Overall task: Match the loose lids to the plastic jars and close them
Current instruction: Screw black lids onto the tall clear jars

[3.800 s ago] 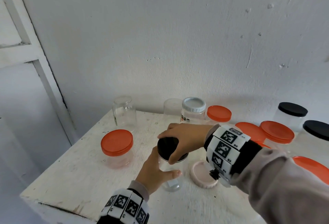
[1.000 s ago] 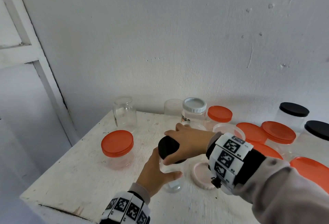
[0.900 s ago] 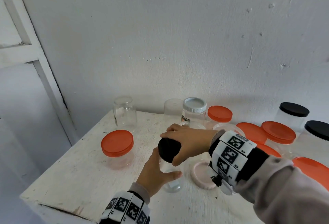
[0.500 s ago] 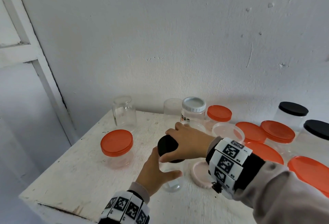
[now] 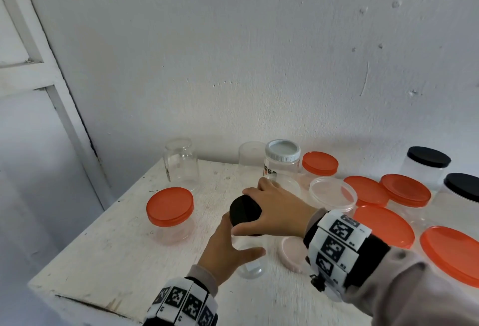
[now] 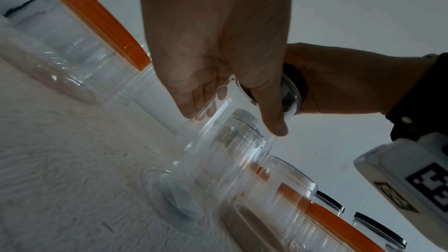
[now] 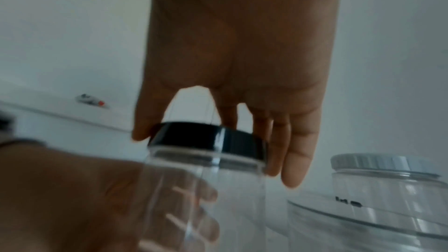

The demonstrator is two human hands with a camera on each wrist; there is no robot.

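Under the right hand (image 5: pixel 276 213), thumb and fingers curl round a black lid (image 5: pixel 245 213) seated on the clear jar (image 5: pixel 250 258), apparently to screw it down. Below that grip, the left hand (image 5: pixel 228 250) clasps the jar's wall, bracing it against the table (image 5: pixel 108 248).

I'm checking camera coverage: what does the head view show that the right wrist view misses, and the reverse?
Only the head view shows the orange-lidded jar at the left, the loose pink lid and the black-lidded jars at the right. Only the right wrist view shows the black lid's side wall sitting on the clear jar's neck. Both show the right hand gripping that lid, the left hand holding the jar, and the white-lidded jar.
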